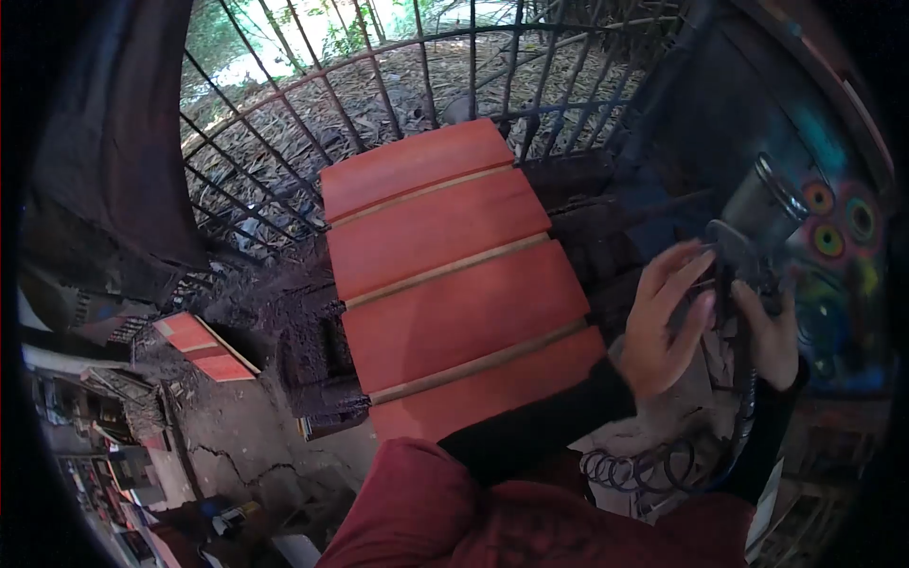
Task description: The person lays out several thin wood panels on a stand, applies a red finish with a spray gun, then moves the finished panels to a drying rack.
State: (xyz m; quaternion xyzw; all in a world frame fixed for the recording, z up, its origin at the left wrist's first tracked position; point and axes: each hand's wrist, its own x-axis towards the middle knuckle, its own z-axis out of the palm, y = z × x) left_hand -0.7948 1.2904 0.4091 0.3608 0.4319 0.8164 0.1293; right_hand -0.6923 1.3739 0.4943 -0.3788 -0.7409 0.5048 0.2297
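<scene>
On the right, a spray gun with a metal cup is held up, the cup tilted. My right hand is wrapped round its handle, part of the grip being hidden. Beside it my left hand has its fingers stretched out and apart, fingertips right at the gun's near side. A dark air hose runs down from the handle into a loose coil. Left of my hands lies a slatted panel of orange-red painted boards, with bare wood strips in the gaps between them.
Metal bars curve behind the panel, dry leaves beyond them. A smaller red-painted panel leans at the left above a cracked floor. A dark wall with colourful painted rings stands close at the right.
</scene>
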